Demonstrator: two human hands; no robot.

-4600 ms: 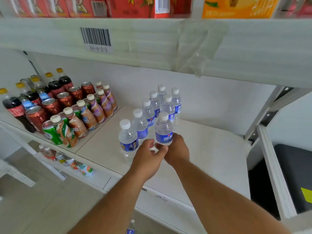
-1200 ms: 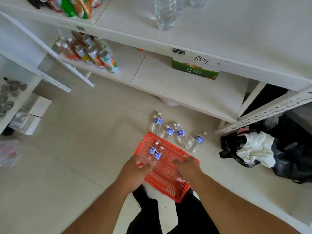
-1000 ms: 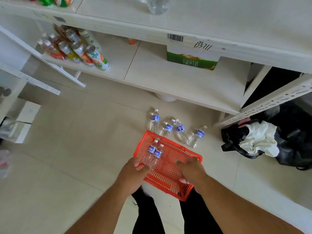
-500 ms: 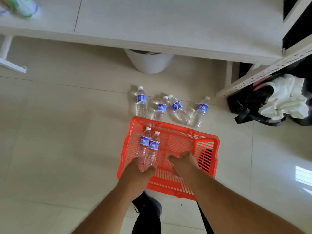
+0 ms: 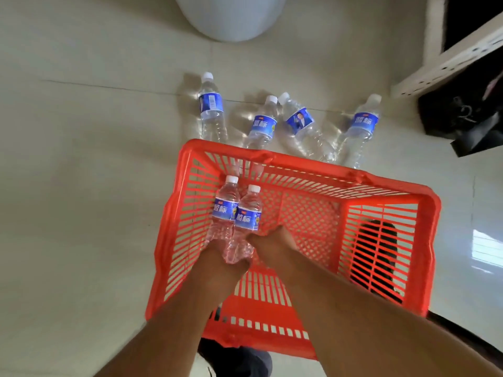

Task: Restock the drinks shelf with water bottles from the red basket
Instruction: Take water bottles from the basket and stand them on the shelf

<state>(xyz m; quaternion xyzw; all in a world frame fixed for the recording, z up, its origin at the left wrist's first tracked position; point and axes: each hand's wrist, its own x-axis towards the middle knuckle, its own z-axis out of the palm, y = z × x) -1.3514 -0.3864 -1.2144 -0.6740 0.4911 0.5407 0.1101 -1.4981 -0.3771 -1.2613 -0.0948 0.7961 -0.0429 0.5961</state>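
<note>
A pale tiled floor (image 5: 81,186) fills most of what I can see, and on it sits one red basket (image 5: 424,240) with slatted walls and a mesh bottom. Both of the person's forearms reach down into it. Inside the basket are two water bottles, lying side by side and touching, white caps pointing away: the left bottle (image 5: 224,208) and the right bottle (image 5: 248,213). The left hand (image 5: 217,265) is curled around the bottles' lower ends; the right hand (image 5: 272,243) presses against the right bottle's base, fingers tucked under, and I can't tell whether it grasps it. Beyond the basket's far rim lie four more water bottles (image 5: 211,107) on the floor in a loose row, the bottoms of some hidden behind the rim. One white round tub (image 5: 231,17) is cut off at the top edge. A white shelf rail (image 5: 449,58) and a black bag (image 5: 462,118) sit at the upper right, both partly out of frame. A dark shape shows through the basket's right wall, hard to make out.
</note>
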